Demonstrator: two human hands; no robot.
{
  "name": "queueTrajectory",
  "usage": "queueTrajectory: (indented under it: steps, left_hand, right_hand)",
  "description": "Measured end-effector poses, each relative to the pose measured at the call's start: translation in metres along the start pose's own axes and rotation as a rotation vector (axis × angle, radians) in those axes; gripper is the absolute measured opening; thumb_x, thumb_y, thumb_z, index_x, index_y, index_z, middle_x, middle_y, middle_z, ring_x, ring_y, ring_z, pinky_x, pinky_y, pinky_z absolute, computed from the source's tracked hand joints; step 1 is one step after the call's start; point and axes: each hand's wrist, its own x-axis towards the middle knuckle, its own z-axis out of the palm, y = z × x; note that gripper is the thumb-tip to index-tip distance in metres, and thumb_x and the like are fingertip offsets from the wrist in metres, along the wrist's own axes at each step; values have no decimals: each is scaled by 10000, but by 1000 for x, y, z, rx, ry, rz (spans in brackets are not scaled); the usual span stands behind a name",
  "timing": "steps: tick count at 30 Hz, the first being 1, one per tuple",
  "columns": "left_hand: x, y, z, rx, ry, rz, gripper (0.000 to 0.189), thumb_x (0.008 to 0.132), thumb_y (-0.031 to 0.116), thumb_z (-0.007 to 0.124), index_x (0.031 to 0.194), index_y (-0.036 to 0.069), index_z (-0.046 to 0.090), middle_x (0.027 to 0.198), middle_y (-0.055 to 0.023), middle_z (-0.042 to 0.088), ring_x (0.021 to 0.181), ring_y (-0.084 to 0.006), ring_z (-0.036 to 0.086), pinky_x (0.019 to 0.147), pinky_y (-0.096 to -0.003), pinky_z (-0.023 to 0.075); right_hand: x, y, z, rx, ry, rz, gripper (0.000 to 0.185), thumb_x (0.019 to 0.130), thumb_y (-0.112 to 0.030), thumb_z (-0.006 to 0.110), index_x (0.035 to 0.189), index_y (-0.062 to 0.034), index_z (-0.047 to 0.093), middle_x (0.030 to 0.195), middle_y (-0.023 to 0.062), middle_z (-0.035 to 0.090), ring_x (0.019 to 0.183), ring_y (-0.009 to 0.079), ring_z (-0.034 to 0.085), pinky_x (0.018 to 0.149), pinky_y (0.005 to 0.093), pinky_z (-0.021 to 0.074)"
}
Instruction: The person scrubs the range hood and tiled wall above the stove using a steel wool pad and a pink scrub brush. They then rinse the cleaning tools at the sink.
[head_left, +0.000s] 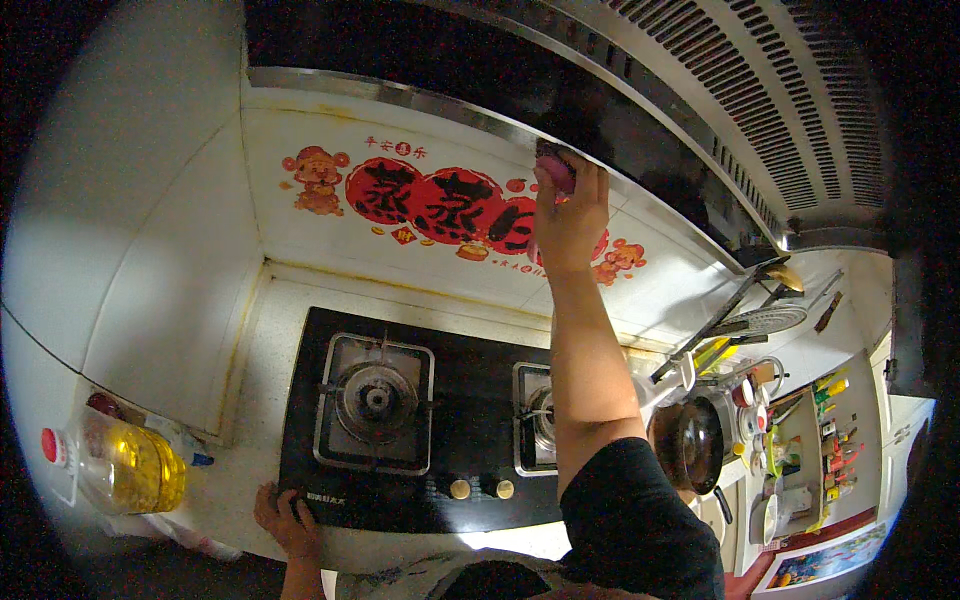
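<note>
My right hand (574, 217) is raised and grips a pinkish-purple sponge or cloth (558, 174). It presses this close to the metal lower edge (420, 100) of a black range hood (465, 56). Behind the hand, a red and black decorative sticker (457, 199) with writing covers part of the white wall tiles; my hand and forearm hide some of it. Down at the left, my left hand (285, 521) rests at the front left corner of the black gas hob (457, 420), fingers apart and holding nothing. My right forearm hides part of the right burner (536, 416).
A large bottle of yellow oil (135, 465) stands on the counter at left. To the hob's right sits a dark pan (686, 444). Utensils, including a skimmer (772, 321), hang on the right wall. Jars and bottles (836, 472) fill the far right. Overhead is the hood's slotted grille (720, 82).
</note>
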Motion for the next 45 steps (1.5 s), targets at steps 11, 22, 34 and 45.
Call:
queueTrajectory:
  steps: [11,22,34,45]
  left_hand:
    - [6,4,-4,-85,-56,-31,264,892,250,538,1021,30,607,1331,-237,451,1264,-395,381,1046,-516,256]
    - [18,21,-21,-105,-111,-86,230,880,207,555,1003,17,601,1331,-224,453,1266,-398,372,1050,-522,265]
    - [23,25,-25,-145,-115,-90,211,861,168,551,1000,15,595,1340,-203,456,1277,-396,365,1058,-517,259]
    - [26,27,-31,-87,-131,-100,228,867,157,540,1032,5,573,1340,-216,433,1250,-390,378,1043,-514,290]
  right_hand:
    - [7,-16,2,59,-88,54,303,771,-121,781,1036,-51,650,944,113,640,843,232,670,684,318,557]
    - [-3,-14,11,102,-10,43,323,747,-137,791,1020,-38,649,907,132,640,785,261,651,679,338,531]
    - [-5,-5,12,48,-53,3,270,745,-73,792,983,-59,666,922,98,640,757,213,655,653,302,553]
    - [-6,2,13,-29,-36,-115,285,742,-114,798,993,-103,663,983,88,667,788,236,651,677,340,552]
